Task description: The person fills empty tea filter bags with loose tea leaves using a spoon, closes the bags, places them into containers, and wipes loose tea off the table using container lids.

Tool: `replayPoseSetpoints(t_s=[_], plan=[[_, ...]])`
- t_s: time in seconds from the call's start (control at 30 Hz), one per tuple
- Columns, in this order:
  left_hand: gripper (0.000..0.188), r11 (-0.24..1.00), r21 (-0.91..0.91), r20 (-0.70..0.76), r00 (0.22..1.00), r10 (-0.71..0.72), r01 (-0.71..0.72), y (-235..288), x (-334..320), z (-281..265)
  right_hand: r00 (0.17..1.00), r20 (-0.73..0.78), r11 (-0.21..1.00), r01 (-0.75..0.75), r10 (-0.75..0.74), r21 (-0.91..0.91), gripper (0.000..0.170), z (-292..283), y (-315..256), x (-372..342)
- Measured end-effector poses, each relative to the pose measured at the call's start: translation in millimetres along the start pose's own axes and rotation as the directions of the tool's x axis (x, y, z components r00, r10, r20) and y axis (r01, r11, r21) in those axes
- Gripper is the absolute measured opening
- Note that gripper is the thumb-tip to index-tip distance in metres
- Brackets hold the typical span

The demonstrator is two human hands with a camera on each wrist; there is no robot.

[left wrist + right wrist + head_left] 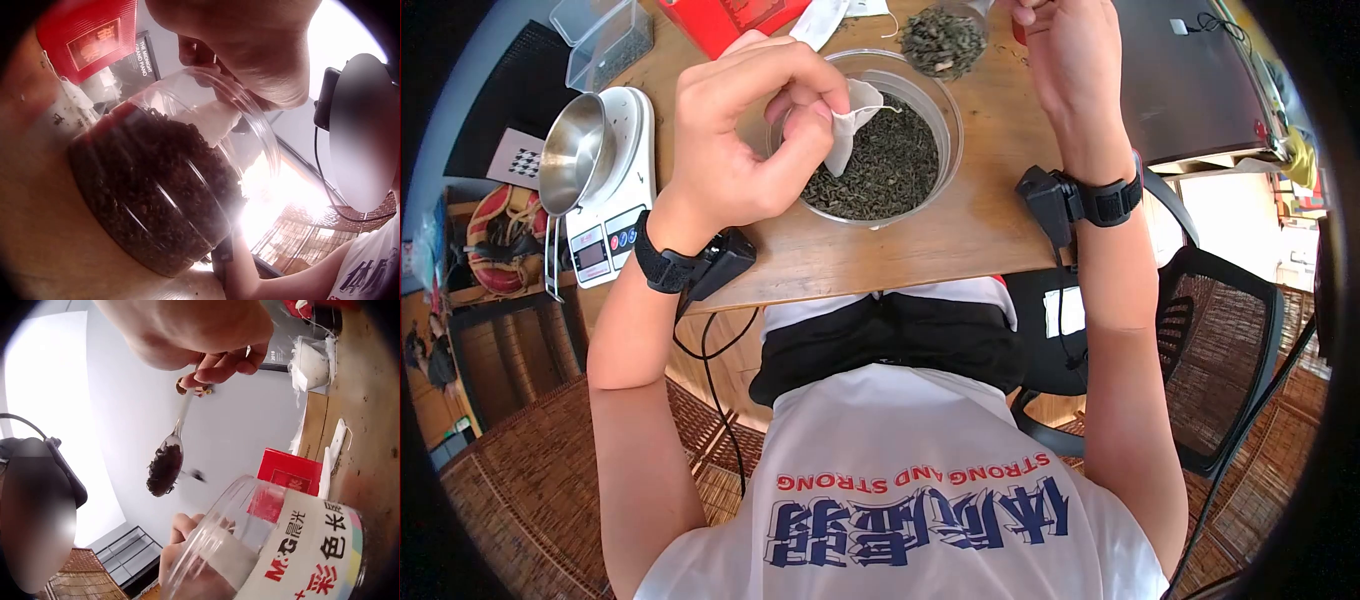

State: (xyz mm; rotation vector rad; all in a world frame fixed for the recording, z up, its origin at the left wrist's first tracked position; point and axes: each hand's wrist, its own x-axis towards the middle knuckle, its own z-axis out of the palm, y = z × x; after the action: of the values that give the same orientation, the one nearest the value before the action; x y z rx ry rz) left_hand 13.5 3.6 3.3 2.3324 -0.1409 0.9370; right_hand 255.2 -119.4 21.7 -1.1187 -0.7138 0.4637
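My left hand (pixel 745 135) pinches the edge of a small white drawstring tea bag (pixel 840 148) over the mouth of a clear plastic jar (pixel 952 150). Dark dried tea leaves (pixel 895 175) fill much of that jar. Raised beside the jar, my right hand (pixel 1085 65) grips the handle of a spoon (pixel 180 422). A heap of tea leaves (pixel 943 45) lies in the spoon's bowl, higher than the jar's rim in the right wrist view. The bag's lower part hangs inside the jar mouth, partly covered by my left fingers.
At the left, a white kitchen scale (pixel 640 135) stands with a metal bowl (pixel 565 165) on its left side. Behind it is a clear lidded container (pixel 600 60). A red box (pixel 730 22) and flat white tea bags (pixel 820 22) lie beyond the jar. The wooden table edge (pixel 880 290) is near my lap.
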Motion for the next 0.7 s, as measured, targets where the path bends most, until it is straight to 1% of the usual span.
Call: replayPoseSetpoints(t_s=[0.03, 0.1, 0.13, 0.2, 0.23, 0.3, 0.43, 0.5, 0.53, 0.6, 0.63, 0.7], plan=[[0.011, 1.0, 0.001, 0.0, 1.0, 0.0, 0.0, 0, 1, 2, 1.0, 0.001, 1.0, 0.0, 0.0, 0.001, 0.024, 0, 0, 0], [0.017, 0.999, -0.02, -0.093, 0.995, 0.024, -0.026, -1, 3, 7, 0.995, 0.021, 0.992, 0.103, -0.102, -0.076, 0.025, 0, 1, 1], [0.017, 0.999, -0.019, -0.092, 0.995, 0.024, -0.026, -1, 3, 7, 0.995, 0.021, 0.992, 0.104, -0.102, -0.075, 0.025, 1, 1, 0], [0.016, 1.0, -0.026, -0.104, 0.995, 0.003, -0.005, -2, 3, 7, 0.979, 0.105, 0.976, 0.186, -0.175, -0.111, 0.027, 5, 2, -2], [0.016, 1.0, -0.027, -0.104, 0.995, 0.003, -0.006, -2, 2, 5, 0.979, 0.105, 0.976, 0.186, -0.175, -0.111, 0.027, 7, 1, -4], [0.012, 1.0, 0.006, -0.012, 1.0, 0.002, -0.002, -2, 0, 1, 0.964, 0.136, 0.959, 0.246, -0.228, -0.142, 0.028, 11, -4, -9], [0.011, 1.0, 0.009, -0.013, 1.0, 0.018, -0.018, -3, 0, 1, 0.955, 0.122, 0.947, 0.285, -0.269, -0.147, 0.029, 15, -11, -15], [0.011, 1.0, 0.006, -0.012, 1.0, 0.015, -0.015, -3, 1, 1, 0.933, 0.119, 0.926, 0.353, -0.339, -0.136, 0.028, 16, -14, -18], [0.011, 1.0, 0.007, -0.013, 1.0, 0.014, -0.014, -2, 1, 1, 0.933, 0.12, 0.926, 0.354, -0.339, -0.135, 0.028, 17, -14, -19], [0.011, 1.0, 0.011, -0.013, 1.0, -0.021, 0.021, -1, 0, 1, 0.901, 0.036, 0.896, 0.433, -0.431, -0.096, 0.027, 22, -13, -21], [0.011, 1.0, 0.012, -0.014, 1.0, -0.022, 0.022, -1, 1, 1, 0.902, 0.038, 0.897, 0.432, -0.431, -0.095, 0.027, 20, -13, -21], [0.011, 1.0, 0.019, -0.007, 1.0, -0.009, 0.01, 0, 2, 2, 0.836, 0.124, 0.83, 0.547, -0.535, -0.106, 0.028, 12, -14, -20]])
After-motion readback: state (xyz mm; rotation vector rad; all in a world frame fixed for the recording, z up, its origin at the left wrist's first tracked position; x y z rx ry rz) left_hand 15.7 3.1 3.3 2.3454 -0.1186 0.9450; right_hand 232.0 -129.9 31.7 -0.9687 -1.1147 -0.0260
